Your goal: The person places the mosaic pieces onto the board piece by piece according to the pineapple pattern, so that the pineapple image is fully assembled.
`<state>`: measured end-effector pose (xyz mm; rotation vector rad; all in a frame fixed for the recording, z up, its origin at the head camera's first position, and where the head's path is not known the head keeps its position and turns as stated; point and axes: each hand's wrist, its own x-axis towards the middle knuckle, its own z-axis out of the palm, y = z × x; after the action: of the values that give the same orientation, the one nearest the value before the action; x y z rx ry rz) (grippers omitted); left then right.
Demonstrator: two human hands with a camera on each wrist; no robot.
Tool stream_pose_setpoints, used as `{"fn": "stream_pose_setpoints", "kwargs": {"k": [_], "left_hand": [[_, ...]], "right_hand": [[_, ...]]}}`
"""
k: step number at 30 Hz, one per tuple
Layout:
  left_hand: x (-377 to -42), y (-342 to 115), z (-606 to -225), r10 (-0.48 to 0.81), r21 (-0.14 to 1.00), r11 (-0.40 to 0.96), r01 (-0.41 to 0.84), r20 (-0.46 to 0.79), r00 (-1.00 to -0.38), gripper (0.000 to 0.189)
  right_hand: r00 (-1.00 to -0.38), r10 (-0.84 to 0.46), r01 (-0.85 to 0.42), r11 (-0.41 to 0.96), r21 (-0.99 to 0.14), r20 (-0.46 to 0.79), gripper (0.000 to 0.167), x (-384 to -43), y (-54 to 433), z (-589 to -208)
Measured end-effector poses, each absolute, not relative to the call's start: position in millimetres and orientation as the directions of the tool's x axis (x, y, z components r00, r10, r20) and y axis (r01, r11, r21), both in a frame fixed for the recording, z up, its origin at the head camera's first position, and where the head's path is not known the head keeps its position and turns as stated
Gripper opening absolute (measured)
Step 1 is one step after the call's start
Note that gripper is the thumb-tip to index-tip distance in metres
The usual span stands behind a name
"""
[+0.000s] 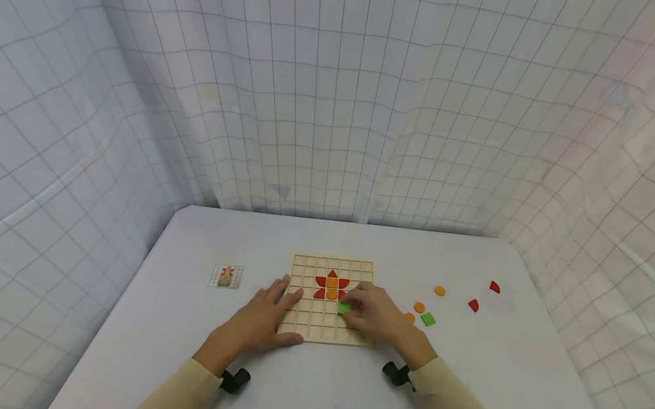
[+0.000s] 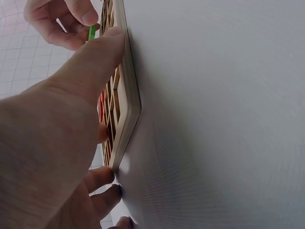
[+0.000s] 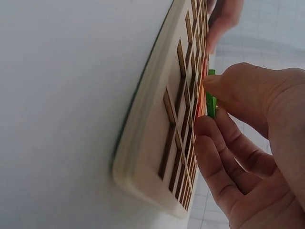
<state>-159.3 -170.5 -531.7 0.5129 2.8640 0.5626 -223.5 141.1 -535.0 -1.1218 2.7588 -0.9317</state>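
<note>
Clock positions are read from the centre of the wooden grid board, which lies flat on the white table in front of the person.

Left hand: fingers spread. The thumb rests on the near rim towards seven o'clock; the other fingers lie at the edge between nine and ten. This grip appears meant to keep the board from sliding.

Right hand: at three o'clock, pinching a green piece between thumb and fingertips. The piece is tilted, at four o'clock of the orange disc on the board. Holding it by its sides probably leaves its underside free to meet a cell. Whether it touches the grid cannot be told.

Laid pieces: a red triangle stands at twelve o'clock of the orange square, with red curved pieces on either side. They are grouped compactly, apparently to form one figure.

Pattern card: at nine o'clock, beyond the left hand, presumably set there to remain visible. Its detail is too small to read fully.

Loose stock: near three o'clock lie a spare green piece, orange discs and red quarter pieces, likely kept on that side for the right hand's reach.
</note>
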Motion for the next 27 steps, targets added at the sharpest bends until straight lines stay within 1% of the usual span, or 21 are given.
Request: {"fn": "stream_pose_setpoints", "kwargs": {"k": [3,7,11,16,24,27], "left_hand": [[-161,-171,-533,0.365,0.391,0.871,0.299,-0.105,-0.925,0.1],[-162,-172,-535,0.359,0.387,0.875,0.291,-0.116,-0.926,0.101],[-161,-172,-536,0.364,0.399,0.868,0.295,-0.108,-0.925,0.101],[-160,-173,-537,0.376,0.403,0.861,0.309,-0.095,-0.922,0.101],[-160,-173,-538,0.379,0.402,0.859,0.316,-0.086,-0.921,0.101],[-160,-173,-539,0.381,0.396,0.861,0.319,-0.086,-0.921,0.101]], "right_hand": [[-0.745,-0.642,-0.616,0.56,-0.554,0.179,0.022,-222,134,-535],[-0.754,-0.635,-0.597,0.558,-0.576,0.167,0.015,-222,126,-536],[-0.765,-0.629,-0.581,0.582,-0.569,0.138,0.009,-223,121,-539],[-0.771,-0.625,-0.577,0.606,-0.548,0.12,0.009,-225,117,-541],[-0.768,-0.62,-0.597,0.604,-0.528,0.159,0.008,-225,117,-540],[-0.768,-0.62,-0.595,0.596,-0.538,0.163,0.009,-225,118,-541]]}}
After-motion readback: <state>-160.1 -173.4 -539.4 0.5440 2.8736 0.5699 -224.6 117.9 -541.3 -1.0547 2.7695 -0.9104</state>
